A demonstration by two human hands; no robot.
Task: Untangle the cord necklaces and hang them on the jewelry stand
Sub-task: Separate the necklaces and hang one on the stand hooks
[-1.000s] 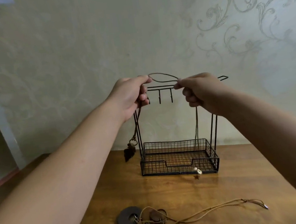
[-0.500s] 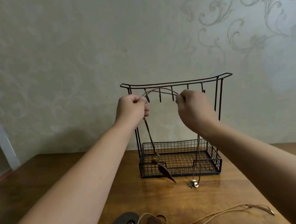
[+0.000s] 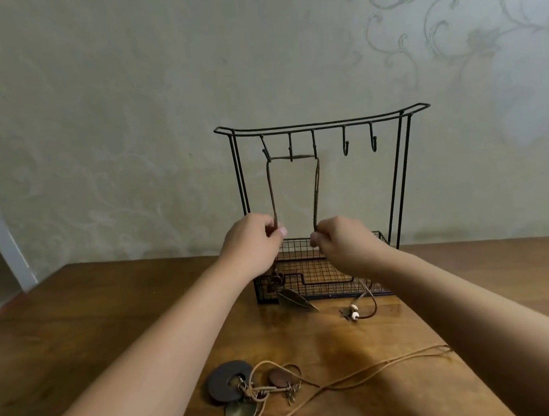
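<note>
1. The wooden table (image 3: 76,330) carries everything in front of me.
2. The black wire jewelry stand (image 3: 322,123) stands upright at its far edge, near the wall.
3. My left hand (image 3: 253,244) pinches one strand of the dark cord necklace (image 3: 291,157); my right hand (image 3: 344,241) pinches the other.
4. That cord lies draped across the stand's three left hooks, its leaf pendant (image 3: 294,300) resting by the basket.
5. A tan cord necklace (image 3: 351,374) with disc pendants (image 3: 228,380) lies loose on the table's near side.
</note>
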